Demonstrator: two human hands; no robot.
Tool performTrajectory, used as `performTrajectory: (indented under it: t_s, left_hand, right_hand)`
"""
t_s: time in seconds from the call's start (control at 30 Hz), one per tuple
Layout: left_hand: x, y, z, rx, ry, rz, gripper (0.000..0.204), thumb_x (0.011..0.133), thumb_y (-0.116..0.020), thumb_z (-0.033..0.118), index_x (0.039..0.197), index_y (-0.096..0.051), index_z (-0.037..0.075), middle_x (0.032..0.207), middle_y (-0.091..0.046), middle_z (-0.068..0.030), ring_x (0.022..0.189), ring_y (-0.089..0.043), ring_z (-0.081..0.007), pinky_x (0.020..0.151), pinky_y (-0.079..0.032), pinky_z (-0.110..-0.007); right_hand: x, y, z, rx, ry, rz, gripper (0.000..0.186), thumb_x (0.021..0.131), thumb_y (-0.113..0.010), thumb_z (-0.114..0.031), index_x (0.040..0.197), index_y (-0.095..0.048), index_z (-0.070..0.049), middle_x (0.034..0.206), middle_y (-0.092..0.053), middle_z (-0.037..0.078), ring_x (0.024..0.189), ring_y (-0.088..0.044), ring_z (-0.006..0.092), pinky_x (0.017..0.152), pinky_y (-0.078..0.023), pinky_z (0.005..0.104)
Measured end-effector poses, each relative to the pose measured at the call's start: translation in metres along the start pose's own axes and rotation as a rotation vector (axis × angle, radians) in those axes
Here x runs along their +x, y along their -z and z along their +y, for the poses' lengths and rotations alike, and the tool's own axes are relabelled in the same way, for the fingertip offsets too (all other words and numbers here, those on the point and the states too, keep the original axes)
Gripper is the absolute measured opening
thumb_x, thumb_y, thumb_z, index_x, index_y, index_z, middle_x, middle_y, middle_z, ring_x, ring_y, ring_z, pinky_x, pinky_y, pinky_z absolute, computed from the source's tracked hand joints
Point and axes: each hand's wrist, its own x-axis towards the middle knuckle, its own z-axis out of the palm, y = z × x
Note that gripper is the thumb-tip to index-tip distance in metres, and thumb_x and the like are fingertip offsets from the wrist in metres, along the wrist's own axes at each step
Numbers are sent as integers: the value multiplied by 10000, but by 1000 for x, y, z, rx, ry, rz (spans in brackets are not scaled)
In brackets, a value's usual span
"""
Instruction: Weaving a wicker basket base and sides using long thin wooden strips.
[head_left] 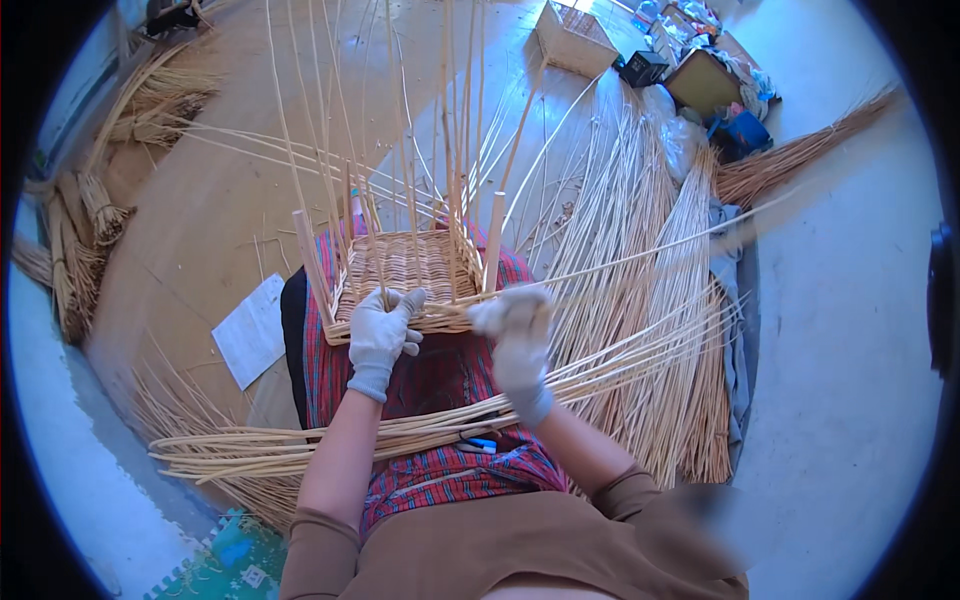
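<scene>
A half-woven wicker basket (412, 262) rests on my lap, its flat woven base tilted toward me. Tall upright rods rise from its edges, and thicker wooden posts (494, 240) stand at the corners. My left hand (376, 338), in a pale glove, is closed on the basket's near edge beside an upright rod. At the near right corner is my gloved right hand (518, 342), its fingers smeared by motion. A long pale rod (625, 262) runs from the near edge past that hand toward the right; whether the fingers hold it is unclear.
A bundle of rods (400, 437) lies across my lap, with a blue-handled tool (478, 444) by it. Long loose rods (640, 330) spread at the right. A paper sheet (250, 330) is at the left. Cut bundles (68, 260) lie farther left; a box (576, 40) stands ahead.
</scene>
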Motion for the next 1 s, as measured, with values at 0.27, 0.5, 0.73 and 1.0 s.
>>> performTrajectory:
  t_s: [0.27, 0.5, 0.73, 1.0]
  left_hand:
    - [-25, -40, 43, 240, -213, -194, 314, 1014, -535, 162, 1309, -495, 61, 969, -614, -82, 599, -636, -150, 459, -531, -276]
    - [9, -71, 14, 206, -43, -215, 291, 1029, -514, 273, 1057, -599, -4, 776, -653, -98, 507, -648, -174, 411, -509, -287]
    - [17, -77, 25, 248, 23, -218, 357, 1018, -533, 301, 1077, -596, -45, 878, -673, -146, 490, -650, -210, 379, -523, -304]
    - [16, -62, 7, 186, -53, -243, 300, 978, -599, 206, 1177, -531, -8, 894, -673, -153, 536, -675, -229, 416, -542, -327]
  right_hand:
    - [40, 60, -51, -114, -288, 281, 153, 993, -577, -104, 1107, -477, -88, 979, -685, 134, 882, -705, 205, 662, -609, 315]
    - [156, -31, -20, -981, 415, -367, 302, 873, -678, -88, 1167, -612, -66, 920, -697, 98, 805, -655, 161, 743, -520, 318]
    - [177, 53, -20, -1484, -24, -248, 163, 869, -616, -191, 978, -607, -70, 860, -683, 212, 871, -677, 400, 748, -532, 471]
    - [-3, 18, -77, -1174, 385, -771, 198, 826, -671, -178, 1021, -659, -143, 932, -653, 72, 848, -632, 281, 769, -512, 420]
